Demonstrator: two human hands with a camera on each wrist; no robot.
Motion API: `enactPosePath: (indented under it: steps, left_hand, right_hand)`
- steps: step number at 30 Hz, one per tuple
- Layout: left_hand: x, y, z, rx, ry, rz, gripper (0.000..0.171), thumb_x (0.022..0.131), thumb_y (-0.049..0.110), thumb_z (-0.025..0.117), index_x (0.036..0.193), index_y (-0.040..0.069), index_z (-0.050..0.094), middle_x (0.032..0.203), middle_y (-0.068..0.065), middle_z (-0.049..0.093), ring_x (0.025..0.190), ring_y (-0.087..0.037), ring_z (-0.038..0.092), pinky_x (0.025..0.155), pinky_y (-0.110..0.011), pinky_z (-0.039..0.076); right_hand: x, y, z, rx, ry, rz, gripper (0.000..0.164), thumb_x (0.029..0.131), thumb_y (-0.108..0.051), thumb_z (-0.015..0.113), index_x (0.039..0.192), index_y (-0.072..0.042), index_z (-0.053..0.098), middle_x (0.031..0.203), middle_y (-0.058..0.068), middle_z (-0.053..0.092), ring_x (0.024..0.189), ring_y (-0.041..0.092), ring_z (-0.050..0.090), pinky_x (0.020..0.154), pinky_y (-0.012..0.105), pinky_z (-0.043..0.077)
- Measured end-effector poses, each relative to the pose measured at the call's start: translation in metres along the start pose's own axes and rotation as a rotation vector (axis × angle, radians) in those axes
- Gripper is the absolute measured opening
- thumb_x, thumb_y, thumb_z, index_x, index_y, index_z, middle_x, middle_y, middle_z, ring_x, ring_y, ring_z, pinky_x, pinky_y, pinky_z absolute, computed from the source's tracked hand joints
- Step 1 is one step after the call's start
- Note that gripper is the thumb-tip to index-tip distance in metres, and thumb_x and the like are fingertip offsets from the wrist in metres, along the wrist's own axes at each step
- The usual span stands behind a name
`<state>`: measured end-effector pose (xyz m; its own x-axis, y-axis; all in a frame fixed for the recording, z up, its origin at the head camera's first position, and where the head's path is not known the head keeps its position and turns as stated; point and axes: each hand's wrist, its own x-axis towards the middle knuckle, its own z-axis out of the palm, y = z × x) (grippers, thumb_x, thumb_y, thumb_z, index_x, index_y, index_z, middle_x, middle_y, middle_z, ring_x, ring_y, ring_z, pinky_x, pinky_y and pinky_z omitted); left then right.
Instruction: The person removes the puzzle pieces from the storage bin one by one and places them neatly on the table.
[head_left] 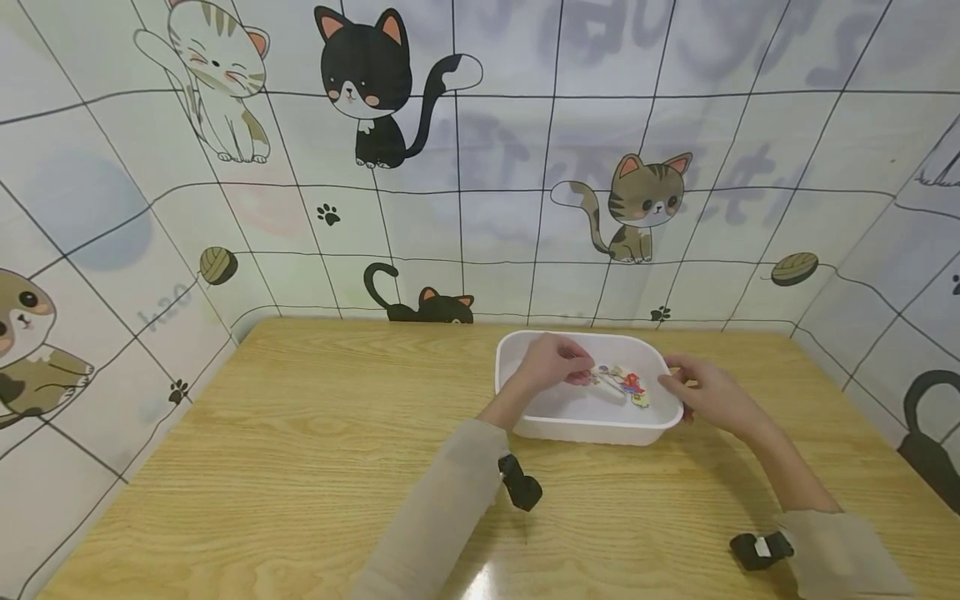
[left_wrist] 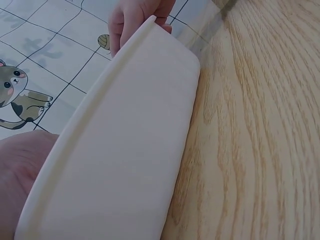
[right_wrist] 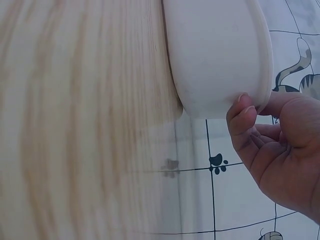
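A white plastic basin (head_left: 592,433) with rounded corners stands on the wooden table. Small colourful flat pieces (head_left: 632,383), red and yellow among them, lie in it beside a thin white strip (head_left: 611,383). My left hand (head_left: 551,364) reaches over the near left side into the basin, fingers bent and fingertips at the pieces. I cannot tell whether it pinches one; the basin wall (left_wrist: 115,135) hides those fingers in the left wrist view. At the right end, my right hand (head_left: 708,392) grips the rim between thumb and fingers, with the fingertips (right_wrist: 243,107) against the outer wall.
Wood-grain tabletop (head_left: 315,450) extends left and in front of the basin. A white cloth backdrop (head_left: 495,225) with cats and grid lines rises behind the table and along both sides. Black wrist cameras (head_left: 521,483) sit on both beige sleeves (head_left: 442,508).
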<state>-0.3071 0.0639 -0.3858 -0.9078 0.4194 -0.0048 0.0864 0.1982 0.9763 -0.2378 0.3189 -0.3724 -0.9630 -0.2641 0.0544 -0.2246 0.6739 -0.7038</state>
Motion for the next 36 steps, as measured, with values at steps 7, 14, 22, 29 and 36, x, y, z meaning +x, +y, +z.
enactPosePath:
  steps: [7, 14, 22, 29, 36]
  left_hand:
    - [-0.003, 0.004, 0.0, -0.026, 0.071, -0.005, 0.012, 0.092, -0.003, 0.07, 0.104, -0.006, 0.068, 0.083, -0.01, 0.072, 0.065, -0.015, 0.069, 0.07, -0.032, 0.061]
    - [-0.009, 0.007, -0.005, -0.041, 0.112, 0.01, 0.013, 0.094, 0.001, 0.07, 0.105, -0.006, 0.069, 0.084, -0.009, 0.072, 0.069, -0.014, 0.07, 0.067, -0.023, 0.059]
    - [-0.018, 0.01, -0.016, -0.097, 0.098, 0.041, 0.014, 0.095, 0.003, 0.069, 0.105, -0.006, 0.069, 0.087, -0.01, 0.072, 0.071, -0.013, 0.07, 0.072, -0.026, 0.06]
    - [-0.027, 0.014, -0.031, -0.073, 0.085, 0.049, 0.017, 0.097, 0.01, 0.069, 0.108, -0.003, 0.068, 0.091, -0.008, 0.072, 0.076, -0.014, 0.071, 0.075, -0.026, 0.059]
    - [-0.035, 0.018, -0.05, -0.017, 0.107, 0.078, 0.02, 0.097, 0.015, 0.069, 0.109, -0.002, 0.069, 0.094, -0.008, 0.072, 0.079, -0.016, 0.071, 0.081, -0.032, 0.059]
  right_hand:
    - [0.0, 0.002, 0.0, 0.021, 0.003, -0.006, 0.041, 0.103, -0.01, 0.057, 0.136, 0.012, 0.047, 0.087, 0.013, 0.061, 0.057, 0.017, 0.057, 0.05, 0.033, 0.052]
    - [-0.001, 0.0, 0.0, 0.016, 0.01, 0.017, 0.043, 0.103, -0.011, 0.058, 0.137, 0.012, 0.047, 0.088, 0.013, 0.062, 0.056, 0.018, 0.057, 0.05, 0.033, 0.052]
    - [0.0, 0.002, 0.001, 0.017, 0.014, 0.005, 0.043, 0.103, -0.012, 0.058, 0.137, 0.012, 0.046, 0.085, 0.011, 0.062, 0.056, 0.018, 0.058, 0.05, 0.034, 0.053]
    - [0.0, 0.005, 0.0, 0.022, 0.017, -0.001, 0.045, 0.104, -0.011, 0.057, 0.138, 0.014, 0.045, 0.085, 0.01, 0.063, 0.055, 0.017, 0.058, 0.05, 0.033, 0.052]
    - [0.002, 0.004, 0.001, 0.013, 0.013, 0.012, 0.047, 0.104, -0.013, 0.057, 0.14, 0.014, 0.043, 0.086, 0.011, 0.064, 0.055, 0.017, 0.058, 0.05, 0.033, 0.052]
